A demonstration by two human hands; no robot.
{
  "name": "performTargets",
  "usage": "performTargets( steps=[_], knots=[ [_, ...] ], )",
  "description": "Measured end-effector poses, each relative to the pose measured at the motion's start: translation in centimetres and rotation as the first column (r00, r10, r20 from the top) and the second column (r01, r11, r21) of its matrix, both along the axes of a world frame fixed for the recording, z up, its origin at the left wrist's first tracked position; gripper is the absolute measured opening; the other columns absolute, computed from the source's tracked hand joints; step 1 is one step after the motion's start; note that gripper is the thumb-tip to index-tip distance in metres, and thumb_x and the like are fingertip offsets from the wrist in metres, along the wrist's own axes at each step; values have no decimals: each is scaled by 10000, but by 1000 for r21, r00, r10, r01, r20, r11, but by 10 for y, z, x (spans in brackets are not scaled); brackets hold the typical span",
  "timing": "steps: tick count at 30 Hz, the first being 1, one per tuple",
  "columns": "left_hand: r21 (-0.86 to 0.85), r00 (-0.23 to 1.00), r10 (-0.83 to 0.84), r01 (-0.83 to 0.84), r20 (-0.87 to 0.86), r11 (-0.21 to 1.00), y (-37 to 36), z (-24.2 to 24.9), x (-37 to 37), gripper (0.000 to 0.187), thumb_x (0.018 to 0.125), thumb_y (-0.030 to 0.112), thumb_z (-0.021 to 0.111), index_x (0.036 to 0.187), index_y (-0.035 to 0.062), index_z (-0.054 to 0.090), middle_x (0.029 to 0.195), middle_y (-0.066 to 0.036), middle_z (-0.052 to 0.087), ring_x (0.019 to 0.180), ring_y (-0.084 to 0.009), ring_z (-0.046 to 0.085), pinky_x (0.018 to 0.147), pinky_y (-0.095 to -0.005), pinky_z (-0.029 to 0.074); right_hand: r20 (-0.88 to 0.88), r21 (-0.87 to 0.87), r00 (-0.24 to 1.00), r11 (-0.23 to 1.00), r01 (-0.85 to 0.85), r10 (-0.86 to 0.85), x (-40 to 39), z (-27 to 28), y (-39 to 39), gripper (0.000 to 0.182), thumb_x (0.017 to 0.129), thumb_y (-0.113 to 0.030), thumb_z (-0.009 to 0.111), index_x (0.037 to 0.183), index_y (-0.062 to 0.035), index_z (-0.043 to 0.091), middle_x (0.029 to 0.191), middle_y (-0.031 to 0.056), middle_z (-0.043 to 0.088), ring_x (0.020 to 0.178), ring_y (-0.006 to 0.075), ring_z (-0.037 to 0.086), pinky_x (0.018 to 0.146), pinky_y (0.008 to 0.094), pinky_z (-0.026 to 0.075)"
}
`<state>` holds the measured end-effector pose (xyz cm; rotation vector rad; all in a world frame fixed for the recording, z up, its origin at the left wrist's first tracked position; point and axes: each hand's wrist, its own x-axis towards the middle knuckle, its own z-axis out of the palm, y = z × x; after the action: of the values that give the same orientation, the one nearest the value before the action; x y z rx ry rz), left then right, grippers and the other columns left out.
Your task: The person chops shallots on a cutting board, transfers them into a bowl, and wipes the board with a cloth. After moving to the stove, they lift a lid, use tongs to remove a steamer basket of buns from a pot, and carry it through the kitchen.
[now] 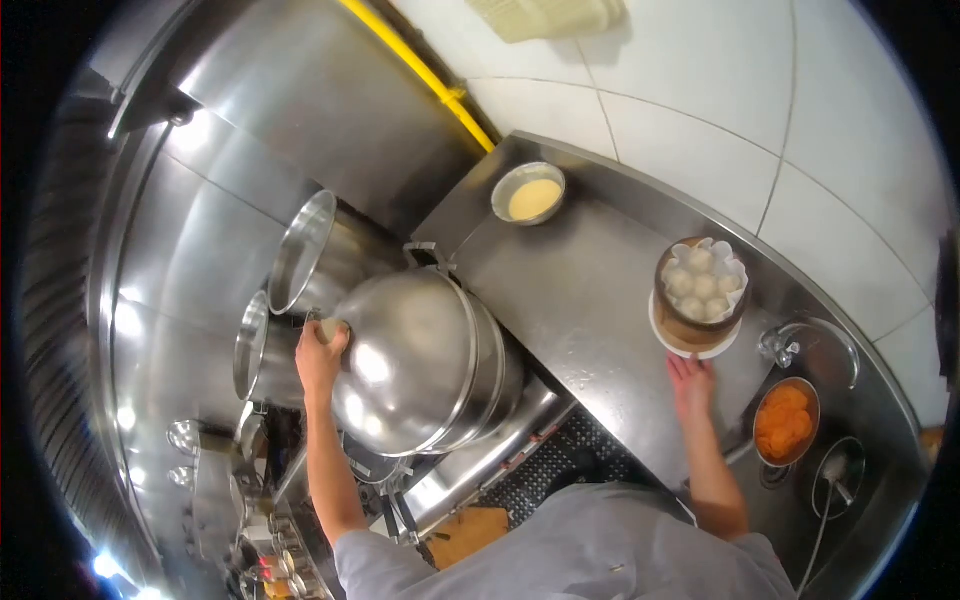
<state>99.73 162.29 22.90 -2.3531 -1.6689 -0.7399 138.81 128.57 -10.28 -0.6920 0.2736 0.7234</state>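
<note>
My left hand is closed around the knob on top of a large domed metal lid. The lid covers a wide steamer pot with a side handle. On the right, my right hand grips the near edge of a white plate. A round bamboo steamer basket stands on that plate. Inside it, several round white buns lie on scalloped white paper. Part of my right fingers is hidden under the plate.
A bowl of pale yellow contents stands at the counter's back. Two tall metal pots are beyond the lid. Right of the plate are a faucet and a bowl of orange pieces. A yellow pipe runs along the wall.
</note>
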Motion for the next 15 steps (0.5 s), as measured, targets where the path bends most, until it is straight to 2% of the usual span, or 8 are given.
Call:
performTargets(
  steps=[5,7,8,9,10,11,12,15],
  knots=[
    [-46,999,-16,15,-32,999,3,1,-15,533,786,452,670,1057,-1,602,1004,-225,642,946,-405,598,820,-454,463,-17,21,1000,1000,10,-10,0,-5,0,378,990,-125,490,1339,-12,399,1257,196,551,1161,369,563,1032,482,440],
    [-22,975,-49,45,-216,999,14,-1,-24,569,803,459,672,1124,-3,586,1038,-224,633,987,-405,585,840,-444,473,126,-156,961,962,-225,245,11,-20,-14,294,982,-156,518,1241,-16,524,1155,155,624,1062,301,628,940,427,507],
    [11,979,-99,103,-181,995,14,-2,-25,608,817,460,672,1177,-16,554,1089,-244,612,1018,-404,573,858,-440,479,124,-179,976,971,-155,179,16,-5,-31,294,982,-156,518,1241,-16,524,1155,155,624,1062,301,628,940,427,507],
    [183,947,-101,163,-306,970,-11,10,-7,615,845,396,683,1241,-44,515,1121,-246,599,1037,-377,577,861,-445,478,166,-287,896,890,-355,411,17,23,-45,237,982,-144,500,1178,-27,567,1097,133,643,971,268,661,827,372,534],
    [88,983,-172,177,-57,980,-28,13,10,585,879,296,681,1306,-46,474,1117,-216,591,990,-321,584,845,-412,484,154,-399,774,755,-520,615,20,40,-63,206,982,-132,482,1114,-38,610,1040,111,663,881,236,694,713,318,562],
    [191,963,-269,262,9,946,-51,9,25,542,903,212,664,1339,-34,455,1081,-160,591,943,-237,581,822,-349,486,264,-480,841,820,-311,473,23,43,-84,205,984,-148,497,1114,-43,615,1033,94,662,805,193,681,647,284,531],
    [-56,862,-309,360,401,931,-80,5,47,461,919,183,637,1307,-19,490,1057,-120,592,887,-169,570,800,-292,480,381,-543,856,834,-99,350,28,45,-105,205,985,-164,511,1114,-49,620,1026,77,661,729,149,667,581,251,500],
    [-354,678,-488,718,549,599,-144,-53,96,309,919,109,593,1214,17,579,1045,-58,625,865,-142,585,735,-277,507,548,-353,769,743,569,-329,70,66,-133,224,996,-187,503,1139,-62,621,1004,32,654,622,94,575,530,225,435]
  ],
)
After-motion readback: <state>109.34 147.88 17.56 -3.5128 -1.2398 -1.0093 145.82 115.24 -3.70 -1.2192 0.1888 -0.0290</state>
